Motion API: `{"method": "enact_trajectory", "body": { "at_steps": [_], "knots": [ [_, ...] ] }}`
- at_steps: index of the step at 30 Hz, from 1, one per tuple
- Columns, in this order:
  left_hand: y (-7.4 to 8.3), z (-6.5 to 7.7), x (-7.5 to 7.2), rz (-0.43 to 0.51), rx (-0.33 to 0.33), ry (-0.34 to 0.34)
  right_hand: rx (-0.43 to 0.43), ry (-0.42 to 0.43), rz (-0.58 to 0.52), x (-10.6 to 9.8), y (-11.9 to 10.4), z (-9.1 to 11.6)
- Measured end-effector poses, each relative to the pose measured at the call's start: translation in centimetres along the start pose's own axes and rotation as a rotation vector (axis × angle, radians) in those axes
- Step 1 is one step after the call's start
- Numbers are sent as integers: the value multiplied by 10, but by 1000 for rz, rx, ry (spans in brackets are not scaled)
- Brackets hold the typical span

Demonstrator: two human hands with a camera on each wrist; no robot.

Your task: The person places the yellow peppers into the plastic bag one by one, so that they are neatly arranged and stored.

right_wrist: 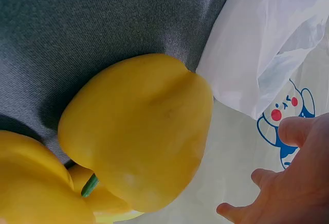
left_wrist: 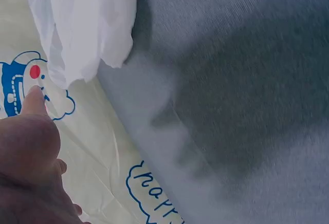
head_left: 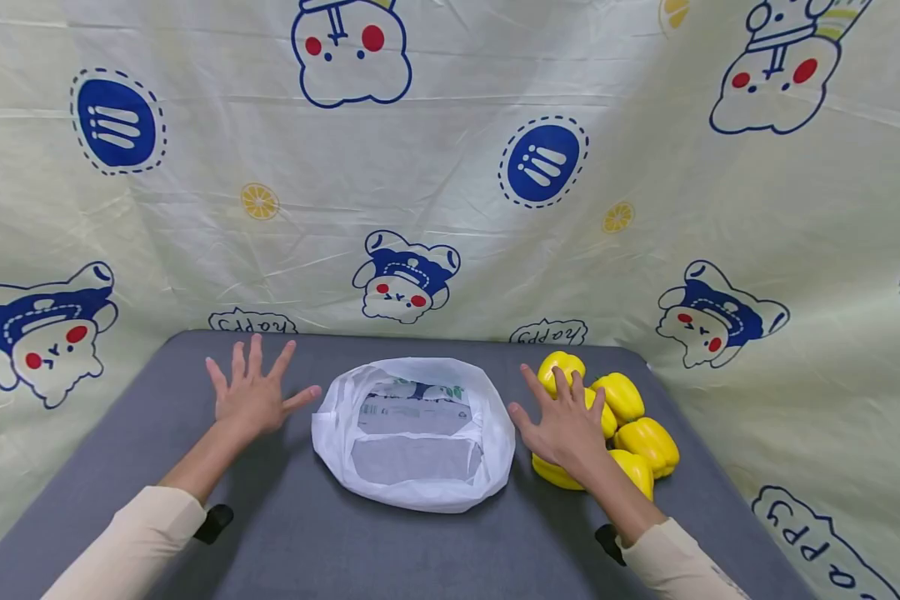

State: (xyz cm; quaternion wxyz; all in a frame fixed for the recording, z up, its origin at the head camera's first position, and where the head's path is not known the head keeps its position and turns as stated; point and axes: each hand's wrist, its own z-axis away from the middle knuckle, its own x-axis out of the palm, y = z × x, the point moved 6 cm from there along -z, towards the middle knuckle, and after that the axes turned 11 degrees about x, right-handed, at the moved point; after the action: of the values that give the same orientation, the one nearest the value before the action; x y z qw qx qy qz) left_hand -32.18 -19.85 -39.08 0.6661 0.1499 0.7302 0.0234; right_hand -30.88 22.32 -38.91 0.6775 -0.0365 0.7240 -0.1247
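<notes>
A white plastic bag (head_left: pixel 420 496) stands on the grey table with its mouth spread wide and its rim rolled outward. To its left, my left hand (head_left: pixel 251 400) hovers with fingers splayed, holding nothing. My right hand (head_left: pixel 566 421) is spread over a group of yellow bell peppers (head_left: pixel 647 444) right of the bag and hides part of them. In the right wrist view one large bell pepper (right_wrist: pixel 139 131) lies beside the bag (right_wrist: pixel 247 44), and a green stem shows next to it. The left wrist view has the bag's side (left_wrist: pixel 92 23) beyond my left thumb (left_wrist: pixel 35 103).
The grey table (head_left: pixel 390 554) ends at a back edge against a pale printed curtain (head_left: pixel 435 167) with cartoon figures and lemon slices. The same cloth hangs along both sides. Dark straps (head_left: pixel 213 523) sit at both wrists.
</notes>
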Motion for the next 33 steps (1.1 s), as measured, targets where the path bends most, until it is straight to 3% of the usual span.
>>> {"method": "enact_trajectory", "body": {
  "at_steps": [13,18,24,28,33],
  "knots": [
    [16,-2,6,245,18,-52,-23,38,-17,-12,16,12],
    [23,-1,5,305,22,-97,-13,1,-39,-15,27,15],
    [33,-5,1,387,76,-106,14,-51,-72,-17,40,21],
    [37,-8,2,551,82,-106,29,-65,-73,-19,43,23],
    [37,-7,3,764,8,-54,16,-57,-81,-22,45,25]
  ]
}}
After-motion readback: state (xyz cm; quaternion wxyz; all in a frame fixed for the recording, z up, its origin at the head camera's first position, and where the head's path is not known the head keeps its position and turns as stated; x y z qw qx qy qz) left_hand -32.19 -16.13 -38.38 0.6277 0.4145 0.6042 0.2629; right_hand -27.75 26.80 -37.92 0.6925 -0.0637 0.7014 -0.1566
